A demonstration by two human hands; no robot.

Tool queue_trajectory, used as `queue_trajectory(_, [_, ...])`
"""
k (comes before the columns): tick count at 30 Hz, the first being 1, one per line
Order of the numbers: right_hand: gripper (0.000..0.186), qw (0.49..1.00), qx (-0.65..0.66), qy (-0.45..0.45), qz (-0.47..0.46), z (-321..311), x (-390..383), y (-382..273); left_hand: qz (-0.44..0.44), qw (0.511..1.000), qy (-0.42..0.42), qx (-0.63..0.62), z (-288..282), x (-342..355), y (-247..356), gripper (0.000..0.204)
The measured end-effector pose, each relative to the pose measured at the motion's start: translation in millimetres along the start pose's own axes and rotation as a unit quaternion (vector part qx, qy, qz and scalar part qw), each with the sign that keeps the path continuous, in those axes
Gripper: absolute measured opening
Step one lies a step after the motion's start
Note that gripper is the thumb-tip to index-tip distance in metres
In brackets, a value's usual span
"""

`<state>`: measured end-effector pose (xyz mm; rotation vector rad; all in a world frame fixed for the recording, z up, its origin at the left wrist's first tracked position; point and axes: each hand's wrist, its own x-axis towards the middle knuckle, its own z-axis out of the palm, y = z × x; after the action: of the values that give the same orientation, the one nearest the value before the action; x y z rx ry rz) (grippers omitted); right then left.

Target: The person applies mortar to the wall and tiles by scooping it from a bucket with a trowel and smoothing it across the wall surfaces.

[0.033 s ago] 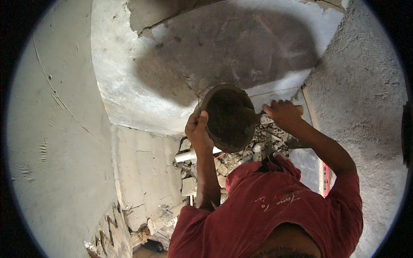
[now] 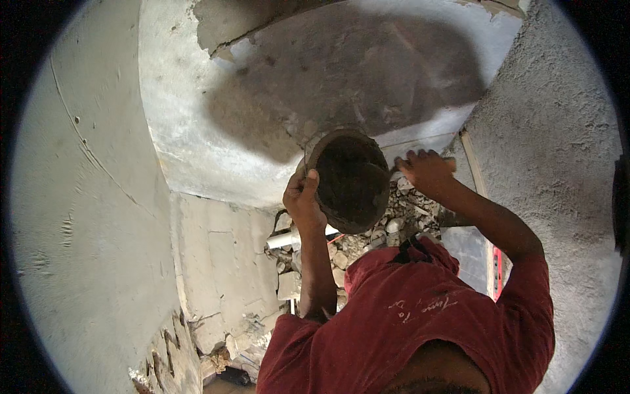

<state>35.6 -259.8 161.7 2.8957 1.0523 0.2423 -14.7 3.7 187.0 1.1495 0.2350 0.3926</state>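
Dark round bucket [image 2: 317, 152]: mid-frame, mouth facing the camera, dark contents inside. Left hand [image 2: 305, 203] clasped on its left side, thumb over the rim. Right hand [image 2: 428, 173], just right of the bucket, fingers curled round a tan handle [image 2: 451, 164]; working end unclear. Beyond: pale wall [image 2: 190, 138]; rubble [image 2: 395, 226] below. Step in hand, judged: scooping or mixing. Next move calls for a steady rim and controlled wrist
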Motion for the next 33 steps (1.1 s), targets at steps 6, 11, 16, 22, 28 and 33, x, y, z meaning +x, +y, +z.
queue_trajectory(6, [0.038,0.995,0.005,-0.083,-0.058,32.1,-5.9,-14.0,0.025,0.993,-0.004,0.117,19.0,-2.3,15.2,0.044])
queue_trajectory(11, [0.043,0.981,0.102,-0.158,-0.056,56.5,-30.3,-26.6,0.007,0.984,-0.027,0.178,18.6,-13.4,19.7,0.040])
queue_trajectory(16, [0.041,0.926,0.364,-0.094,0.024,72.7,-55.9,-51.6,-0.005,0.984,-0.061,0.167,22.4,-12.3,10.9,0.038])
queue_trajectory(22, [0.044,0.859,0.498,-0.064,0.098,56.0,-77.8,-28.4,-0.046,0.998,-0.022,-0.042,24.4,1.5,-0.6,0.030])
queue_trajectory(28, [0.050,0.845,0.487,-0.030,0.218,-34.7,-89.0,9.3,-0.076,0.986,-0.030,-0.143,30.6,16.7,-8.9,0.036])
queue_trajectory(33, [0.040,0.849,0.443,0.077,0.278,-76.5,-96.6,47.0,-0.084,0.981,-0.075,-0.161,57.5,14.1,-2.5,0.035])
